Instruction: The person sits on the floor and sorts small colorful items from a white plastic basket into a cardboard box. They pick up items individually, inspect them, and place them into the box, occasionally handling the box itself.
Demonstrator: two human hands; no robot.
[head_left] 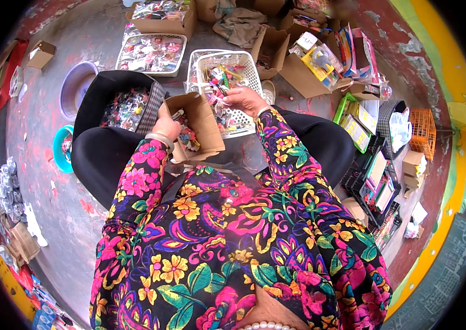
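A small open cardboard box [203, 127] stands tilted between my knees, with small colourful pieces [189, 137] inside. My left hand [167, 127] is closed at its left edge; a small dark, silvery piece [177, 114] shows by the fingertips, too small to name. My right hand [248, 100] reaches over a white plastic basket [238, 124] just beyond the box. Its fingers are pinched among colourful small items [226, 77], and whatever they hold is hidden. Left of the box, a black checked fabric bin [148, 110] holds many small clear-wrapped pieces [125, 110].
A white tray of wrapped items [153, 54] lies ahead, beside a filled cardboard carton [164, 23]. Purple [67, 93] and turquoise [59, 147] basins stand left. Cartons [304, 71], a green basket [348, 118], black crates [373, 181] and an orange crate [422, 132] crowd the right.
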